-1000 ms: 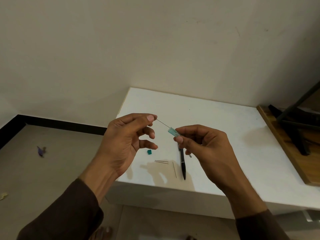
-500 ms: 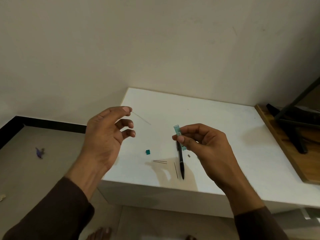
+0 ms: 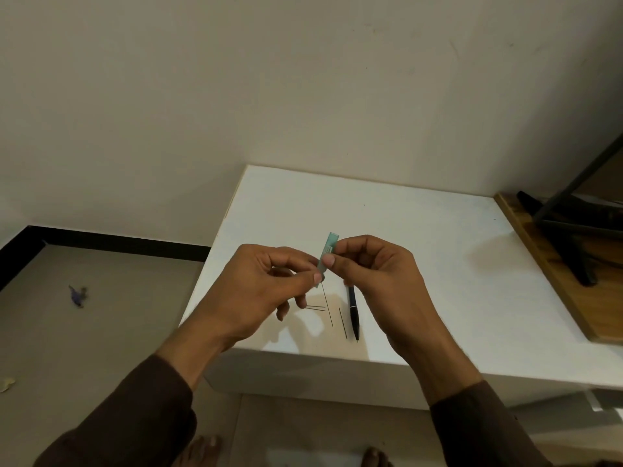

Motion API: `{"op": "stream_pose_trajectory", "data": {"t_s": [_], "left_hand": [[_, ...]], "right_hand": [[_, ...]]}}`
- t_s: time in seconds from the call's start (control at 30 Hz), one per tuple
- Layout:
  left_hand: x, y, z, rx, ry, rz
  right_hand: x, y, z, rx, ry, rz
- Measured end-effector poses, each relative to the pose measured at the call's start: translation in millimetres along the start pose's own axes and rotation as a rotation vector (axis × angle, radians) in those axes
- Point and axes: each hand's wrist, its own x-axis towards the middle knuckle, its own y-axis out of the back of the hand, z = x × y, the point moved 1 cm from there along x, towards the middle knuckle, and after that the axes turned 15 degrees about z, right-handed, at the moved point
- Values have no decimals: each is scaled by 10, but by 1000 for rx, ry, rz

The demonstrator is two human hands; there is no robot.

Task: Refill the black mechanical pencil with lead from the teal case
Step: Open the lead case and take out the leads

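Note:
My right hand pinches the teal lead case between thumb and fingers and holds it nearly upright over the white table. My left hand is close against it, thumb and forefinger pinched at the case's lower end. A thin lead runs down from that pinch. The black mechanical pencil lies on the table below my right hand, tip toward me. Loose leads lie beside it, one just left of the pencil.
A wooden board with a black stand adjoins the table's right side. The wall runs behind the table. A purple scrap lies on the floor at left. Bare feet show at the bottom edge.
My left hand, which had drawn a lead out and swung left, has come back to the case. The right hand turned the case more upright.

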Motion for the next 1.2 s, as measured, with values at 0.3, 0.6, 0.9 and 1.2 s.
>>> {"op": "stream_pose_trajectory", "data": {"t_s": [0.3,0.6,0.9,1.2], "left_hand": [[22,42,-49,10,0,35],[55,104,-68,-86,4,120],[95,290,-69,-86,-3,199],[48,624,-187,16,-5,203]], "right_hand": [[-7,-65,5,-31,-13,-28],[-28,-92,67,-247,7,-64],[19,-136,190,-327,57,14],[45,-645,428,-882,325,-117]]}}
